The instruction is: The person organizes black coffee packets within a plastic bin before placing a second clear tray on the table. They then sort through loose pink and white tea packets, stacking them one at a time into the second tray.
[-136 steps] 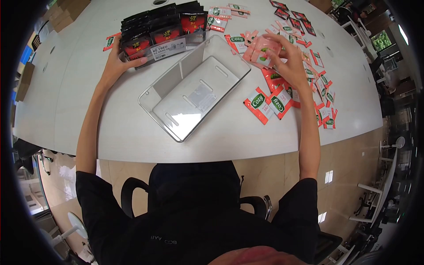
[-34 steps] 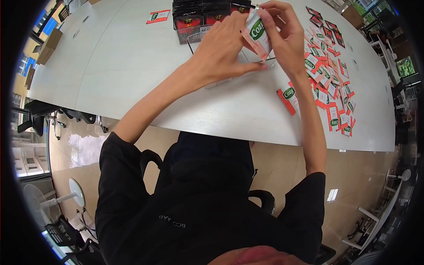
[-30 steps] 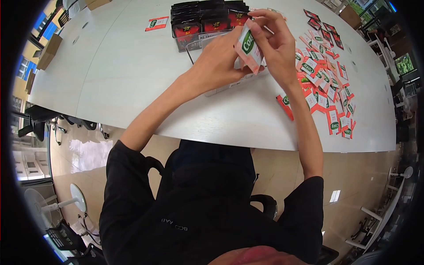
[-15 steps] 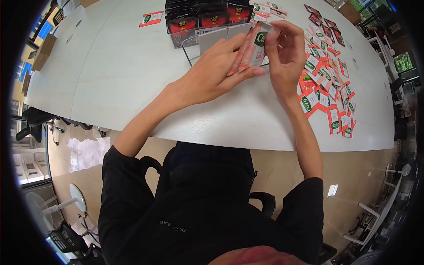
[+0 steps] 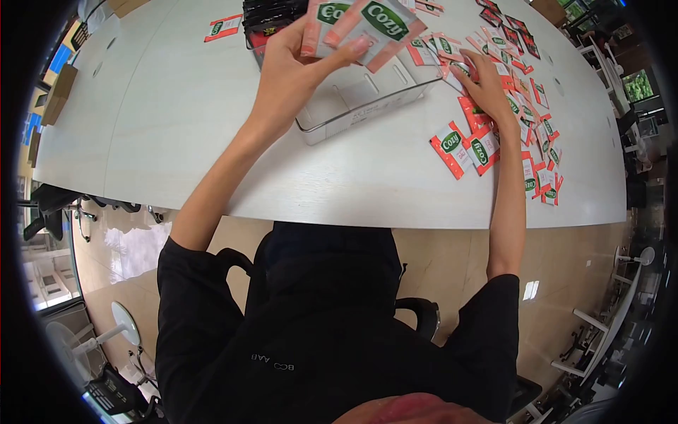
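My left hand (image 5: pixel 293 74) is raised over a clear plastic divided tray (image 5: pixel 367 112), its thumb pressed on a few white and orange-red Cozy sachets (image 5: pixel 385 21) held fanned out. My right hand (image 5: pixel 487 92) lies over the loose pile of Cozy sachets (image 5: pixel 522 106) on the right, thumb and fingers apart around some of them; its fingertips touch sachets there. Two Cozy sachets, one of them a nearer sachet (image 5: pixel 450 145), lie beside my right wrist. Black sachets (image 5: pixel 265 18) stand packed behind my left hand, partly hidden by it.
The white table (image 5: pixel 176 141) curves toward me, with its near edge in front of my lap. A single Cozy sachet (image 5: pixel 223 28) lies at the far left. Several black-and-red sachets (image 5: pixel 512 35) lie at the far right. A cardboard box (image 5: pixel 60 95) sits at the left edge.
My left hand has lifted up and away with the sachets, exposing the tray. My right hand has let go of them and moved right onto the pile. Sachets there have shifted toward the tray.
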The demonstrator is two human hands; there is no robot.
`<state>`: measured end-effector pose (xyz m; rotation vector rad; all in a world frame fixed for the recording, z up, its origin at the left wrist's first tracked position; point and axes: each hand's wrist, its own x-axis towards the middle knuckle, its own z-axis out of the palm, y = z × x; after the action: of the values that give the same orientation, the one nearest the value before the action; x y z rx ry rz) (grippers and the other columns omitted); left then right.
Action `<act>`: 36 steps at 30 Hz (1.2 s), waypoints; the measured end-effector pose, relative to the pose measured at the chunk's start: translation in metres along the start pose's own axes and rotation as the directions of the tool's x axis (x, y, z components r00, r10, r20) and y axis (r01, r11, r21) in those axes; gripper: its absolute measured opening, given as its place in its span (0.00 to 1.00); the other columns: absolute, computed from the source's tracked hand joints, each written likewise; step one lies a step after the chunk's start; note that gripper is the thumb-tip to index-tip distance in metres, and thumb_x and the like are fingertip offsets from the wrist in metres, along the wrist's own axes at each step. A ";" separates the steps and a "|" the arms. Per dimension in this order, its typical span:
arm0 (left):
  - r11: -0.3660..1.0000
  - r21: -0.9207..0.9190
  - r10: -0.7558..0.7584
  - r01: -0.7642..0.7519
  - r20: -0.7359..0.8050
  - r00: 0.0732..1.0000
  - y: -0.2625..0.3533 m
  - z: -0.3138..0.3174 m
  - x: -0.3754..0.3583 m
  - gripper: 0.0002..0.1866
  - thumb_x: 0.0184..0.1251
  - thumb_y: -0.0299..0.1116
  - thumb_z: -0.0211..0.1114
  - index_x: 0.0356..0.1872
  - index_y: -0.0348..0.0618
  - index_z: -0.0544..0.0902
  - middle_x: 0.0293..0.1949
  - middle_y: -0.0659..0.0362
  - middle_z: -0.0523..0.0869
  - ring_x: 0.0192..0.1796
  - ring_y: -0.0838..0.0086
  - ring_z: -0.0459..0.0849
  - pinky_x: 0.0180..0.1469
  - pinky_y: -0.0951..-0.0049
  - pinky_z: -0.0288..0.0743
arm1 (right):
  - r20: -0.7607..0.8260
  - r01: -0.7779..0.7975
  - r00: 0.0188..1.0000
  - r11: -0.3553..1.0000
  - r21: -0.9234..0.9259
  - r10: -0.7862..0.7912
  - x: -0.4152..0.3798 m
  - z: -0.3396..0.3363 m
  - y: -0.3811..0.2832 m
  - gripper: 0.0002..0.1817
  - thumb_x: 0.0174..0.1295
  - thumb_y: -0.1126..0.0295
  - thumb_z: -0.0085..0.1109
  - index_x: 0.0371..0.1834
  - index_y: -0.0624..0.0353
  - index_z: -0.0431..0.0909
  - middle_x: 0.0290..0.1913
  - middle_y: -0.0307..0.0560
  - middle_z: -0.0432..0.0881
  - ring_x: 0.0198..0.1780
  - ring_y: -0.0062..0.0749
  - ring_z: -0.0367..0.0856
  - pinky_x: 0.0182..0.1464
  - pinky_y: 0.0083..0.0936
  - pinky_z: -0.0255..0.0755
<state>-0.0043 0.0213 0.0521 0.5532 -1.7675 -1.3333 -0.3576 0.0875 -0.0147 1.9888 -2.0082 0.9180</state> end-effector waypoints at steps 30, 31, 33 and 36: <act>0.991 -0.088 0.087 -0.096 -0.103 0.991 -0.005 0.012 -0.001 0.12 0.72 0.31 0.61 0.48 0.41 0.68 0.46 0.58 0.82 0.51 0.80 0.79 0.56 0.75 0.73 | 0.135 -0.064 0.989 0.994 0.084 0.052 0.019 -0.042 -0.030 0.20 0.43 0.64 0.76 0.42 0.51 0.83 0.40 0.41 0.81 0.43 0.32 0.75 0.45 0.31 0.70; 0.989 -0.113 0.086 -0.098 -0.100 0.991 -0.006 0.011 0.000 0.11 0.71 0.29 0.61 0.46 0.41 0.67 0.46 0.58 0.82 0.52 0.80 0.79 0.55 0.76 0.74 | 0.073 -0.053 0.996 0.990 0.134 0.043 0.020 -0.044 -0.033 0.18 0.44 0.67 0.75 0.40 0.53 0.83 0.35 0.39 0.81 0.38 0.29 0.75 0.42 0.30 0.70; 0.983 -0.156 0.077 -0.094 -0.111 0.991 -0.008 0.011 0.000 0.13 0.70 0.27 0.62 0.49 0.41 0.68 0.47 0.58 0.81 0.51 0.80 0.79 0.56 0.76 0.73 | -0.053 0.078 0.996 0.986 0.147 -0.071 0.023 -0.046 -0.050 0.13 0.49 0.69 0.73 0.37 0.56 0.83 0.29 0.36 0.81 0.30 0.22 0.74 0.34 0.24 0.68; 0.978 -0.180 0.079 -0.106 -0.151 0.985 -0.010 0.008 0.001 0.14 0.68 0.23 0.62 0.48 0.42 0.66 0.47 0.57 0.82 0.51 0.81 0.79 0.53 0.78 0.74 | -0.207 0.010 0.963 0.741 0.671 0.174 0.027 -0.045 -0.080 0.09 0.62 0.70 0.66 0.40 0.62 0.79 0.30 0.35 0.79 0.23 0.11 0.69 0.24 0.15 0.60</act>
<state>-0.0129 0.0221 0.0427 0.4449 -1.5145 -1.3434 -0.2976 0.0944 0.0591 1.9190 -1.7665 2.0446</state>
